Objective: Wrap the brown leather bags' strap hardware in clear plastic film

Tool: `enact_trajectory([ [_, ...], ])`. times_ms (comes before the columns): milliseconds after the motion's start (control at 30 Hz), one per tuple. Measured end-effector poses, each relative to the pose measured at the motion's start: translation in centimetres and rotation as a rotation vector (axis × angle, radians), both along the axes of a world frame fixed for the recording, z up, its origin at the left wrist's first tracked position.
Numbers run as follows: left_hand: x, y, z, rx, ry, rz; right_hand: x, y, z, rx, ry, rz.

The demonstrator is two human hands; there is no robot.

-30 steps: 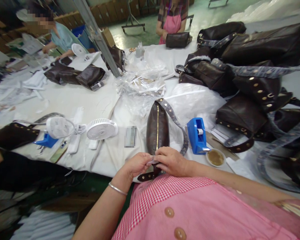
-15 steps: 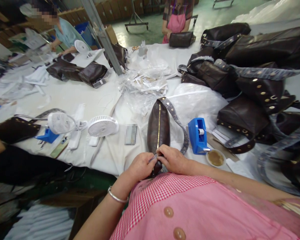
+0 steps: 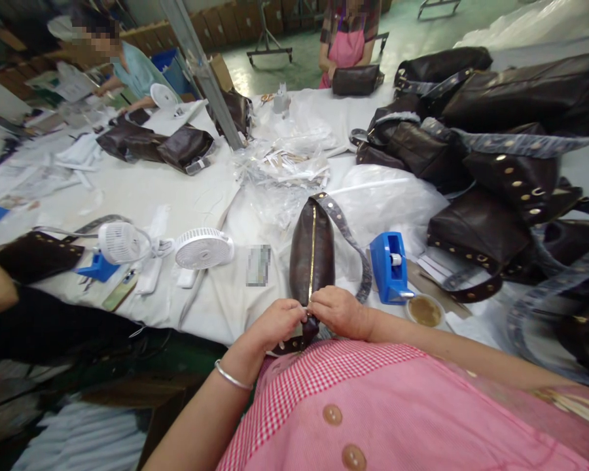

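The bag (image 3: 300, 258) stands on the table (image 3: 186, 190) directly before the wearer, zip (image 3: 313, 252) upward, its near end close to the apron (image 3: 324, 399). Left hand (image 3: 282, 322) and right hand (image 3: 341, 313) meet there, pinching the bag narrowly at the zip's near end; whether the fingertips bear on a zip pull or on wrapping, I cannot tell.

Handling, as judged: light to moderate weight, soft and pliable, smooth enough to slip slightly, liable to scuffing rather than breakage. Best hold: the sides, or the studded strap (image 3: 364, 268), which appears film-wrapped.

Surface: pale, creased cloth. The dispenser (image 3: 387, 265) and dish (image 3: 425, 311) stand right of the bag; loose plastic (image 3: 373, 196) lies beyond.

Room: workshop, green floor (image 3: 302, 62), metal post (image 3: 203, 72), co-worker (image 3: 348, 47) opposite.
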State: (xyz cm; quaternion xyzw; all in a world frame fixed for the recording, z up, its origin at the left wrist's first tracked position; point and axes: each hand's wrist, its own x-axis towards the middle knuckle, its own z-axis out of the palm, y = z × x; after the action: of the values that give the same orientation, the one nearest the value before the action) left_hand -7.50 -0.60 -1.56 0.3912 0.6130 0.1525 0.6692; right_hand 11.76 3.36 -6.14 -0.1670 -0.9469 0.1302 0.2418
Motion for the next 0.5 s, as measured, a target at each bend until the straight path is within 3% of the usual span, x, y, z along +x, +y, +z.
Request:
enact_trajectory([
  [167, -0.7, -0.1, -0.8, -0.114, -0.17, 0.064, 0.7, 0.2, -0.5, 0.033, 0.002, 0.063],
  [300, -0.8, -0.4, -1.0, -0.114, -0.211, 0.16, 2.0, -0.3, -0.7, -0.089, 0.015, 0.049],
  [400, -0.6, -0.6, -1.1, -0.088, -0.156, 0.205, 4.7, -0.7, -0.5, -0.24, 0.139, -0.116],
  [500, -0.2, -0.9, -1.3, -0.048, -0.003, 0.158, 9.5, -0.2, -0.9, -0.414, 0.226, -0.463],
])
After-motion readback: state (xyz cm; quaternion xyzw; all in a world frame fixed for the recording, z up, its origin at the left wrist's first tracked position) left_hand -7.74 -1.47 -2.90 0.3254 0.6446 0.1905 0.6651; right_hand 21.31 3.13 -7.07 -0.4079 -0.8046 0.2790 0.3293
